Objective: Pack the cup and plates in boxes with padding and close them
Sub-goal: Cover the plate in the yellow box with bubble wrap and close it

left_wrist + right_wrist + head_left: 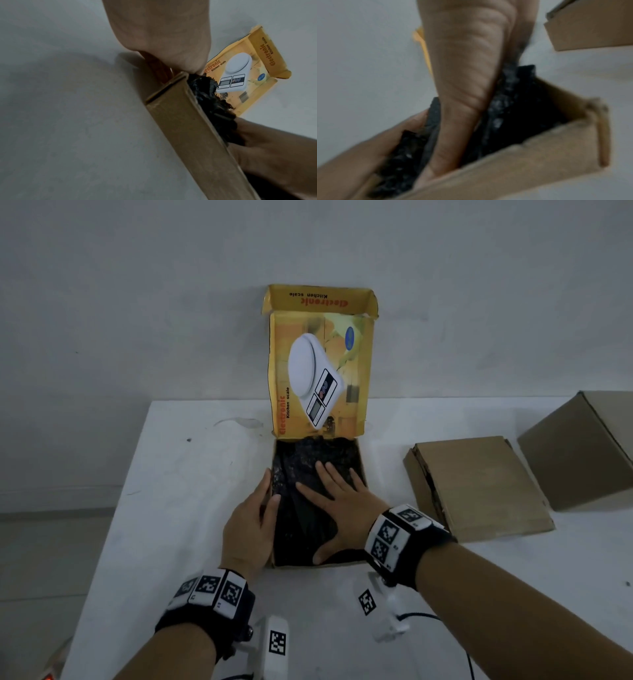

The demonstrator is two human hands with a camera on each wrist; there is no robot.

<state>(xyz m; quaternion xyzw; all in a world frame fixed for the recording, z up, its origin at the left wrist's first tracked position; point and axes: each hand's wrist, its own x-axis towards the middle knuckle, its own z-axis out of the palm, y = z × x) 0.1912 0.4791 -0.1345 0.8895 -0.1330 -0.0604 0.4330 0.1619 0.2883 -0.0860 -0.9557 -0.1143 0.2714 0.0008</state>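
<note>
A yellow kitchen-scale box (294,566) lies on the white table, its lid (318,364) standing upright against the wall. Black bubble padding (308,460) fills the box body and hides whatever is under it. My right hand (329,508) lies flat on the padding with fingers spread, pressing it down. My left hand (269,489) holds the box's left wall, thumb over the rim and fingers outside. The left wrist view shows that wall (188,128) with padding (211,97) bulging above it. In the blurred right wrist view my palm (465,81) sinks into the padding (513,108). No cup or plate shows.
A flat brown cardboard box (479,487) lies shut to the right of the yellow one. A taller cardboard box (582,450) stands at the far right edge. The white table (188,508) ends on the left, and the wall runs along its back.
</note>
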